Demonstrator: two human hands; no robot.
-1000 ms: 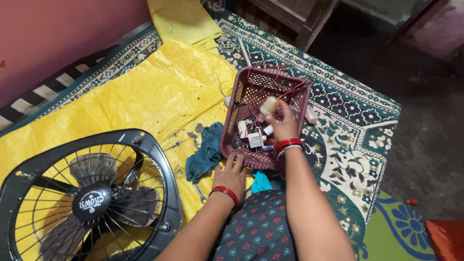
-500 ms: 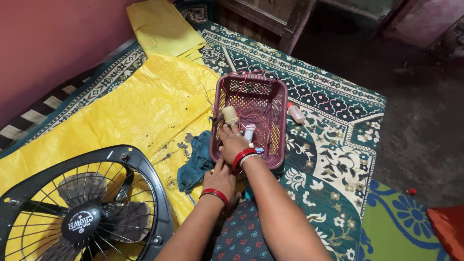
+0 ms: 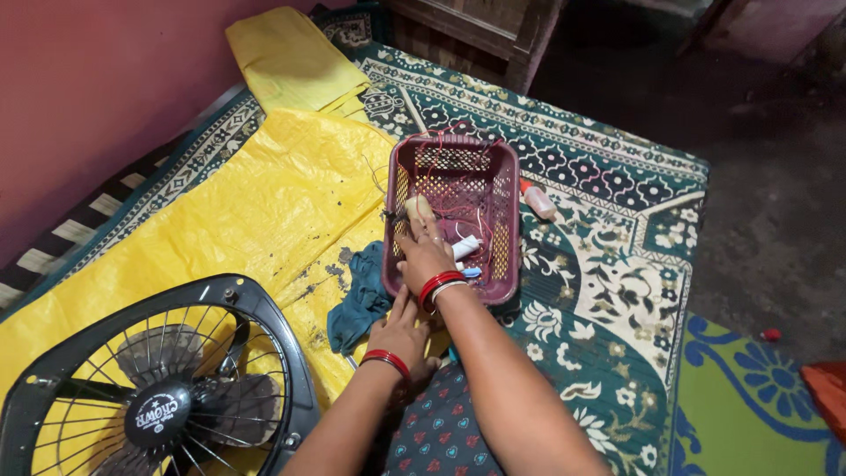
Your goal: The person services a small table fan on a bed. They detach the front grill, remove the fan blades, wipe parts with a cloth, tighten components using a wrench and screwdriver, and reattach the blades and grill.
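Note:
A maroon plastic basket (image 3: 502,176) with perforated walls lies on a patterned green mat. Thin red wires, a white tube and small parts sit inside it. My right hand (image 3: 425,251) reaches into the basket's near left side and grips a small cream-coloured object (image 3: 416,208) between its fingers. Red and white bangles circle that wrist. My left hand (image 3: 401,330), with a red bangle, rests flat with spread fingers just below the basket's near edge, beside a dark teal cloth (image 3: 359,300).
A black table fan (image 3: 167,388) lies face up at lower left on a yellow plastic sheet (image 3: 238,220) with dark specks. A small white bottle with a red cap (image 3: 538,201) lies right of the basket. A pink wall runs along the left; wooden furniture stands behind.
The view has shifted slightly. My right hand has moved a little to the left inside the basket, still holding the cream object. My left hand stays by the basket's near edge.

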